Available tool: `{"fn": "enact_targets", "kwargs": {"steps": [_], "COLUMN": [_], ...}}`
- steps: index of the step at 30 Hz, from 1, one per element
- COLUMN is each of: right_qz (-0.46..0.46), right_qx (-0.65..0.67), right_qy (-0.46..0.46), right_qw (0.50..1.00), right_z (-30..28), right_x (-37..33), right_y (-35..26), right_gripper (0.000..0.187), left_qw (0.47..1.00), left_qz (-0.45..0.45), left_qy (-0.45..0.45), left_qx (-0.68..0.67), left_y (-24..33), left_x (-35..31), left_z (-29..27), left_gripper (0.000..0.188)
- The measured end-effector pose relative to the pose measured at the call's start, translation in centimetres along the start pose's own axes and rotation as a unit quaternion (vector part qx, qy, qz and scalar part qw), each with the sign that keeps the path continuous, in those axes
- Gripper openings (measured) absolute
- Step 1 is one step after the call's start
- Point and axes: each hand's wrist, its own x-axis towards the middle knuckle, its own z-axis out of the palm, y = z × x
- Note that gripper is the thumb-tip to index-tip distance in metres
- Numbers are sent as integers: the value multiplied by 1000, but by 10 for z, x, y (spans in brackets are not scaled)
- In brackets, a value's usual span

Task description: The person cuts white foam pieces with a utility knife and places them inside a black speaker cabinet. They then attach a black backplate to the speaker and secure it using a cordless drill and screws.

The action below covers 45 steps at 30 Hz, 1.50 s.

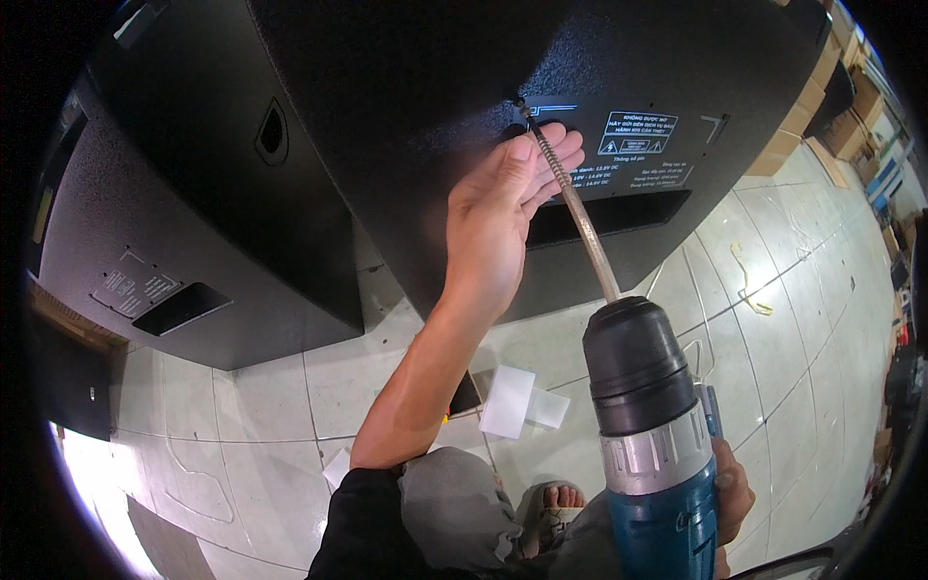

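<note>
My right hand point(735, 498) is wrapped round a blue cordless drill point(662, 522) with a black chuck, and only some of its fingers show past the body. A long driver bit point(582, 217) runs from the chuck to a dark screw point(525, 108) at the back panel of a large black speaker cabinet point(406, 116). Beside the bit's far end, my left hand point(498, 193) is open. Its fingers are loosely cupped behind the bit and its thumb lies to the left. Whether the fingers touch the bit is hard to tell.
Another black cabinet point(290, 280) stands to the left. White pieces point(507, 401) lie on the tiled floor point(261, 396) below my left arm. A yellow strip point(749, 290) and thin cords lie on the right. Cardboard boxes point(773, 153) and clutter line the right edge.
</note>
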Motion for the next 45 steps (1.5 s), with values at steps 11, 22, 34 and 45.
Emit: {"fn": "enact_targets", "kwargs": {"steps": [11,22,34,45], "right_qz": [-491,-472,-174,-288], "right_qx": [-355,-406,-72,-250], "right_qy": [-67,5,156,128], "right_qw": [793,782,970,916], "right_z": [35,36,-50,-106], "right_x": [38,26,-9,86], "right_y": [-46,-53,11,47], "right_gripper": [45,47,116,95], "left_qw": [1000,995,961,964], "left_qz": [1,-94,-21,-110], "left_qy": [-10,-8,-43,-173], "left_qx": [-3,32,272,167], "left_y": [0,12,34,-41], "left_x": [2,-2,-6,39], "left_z": [-3,-13,-22,114], "left_gripper": [49,40,37,50]}}
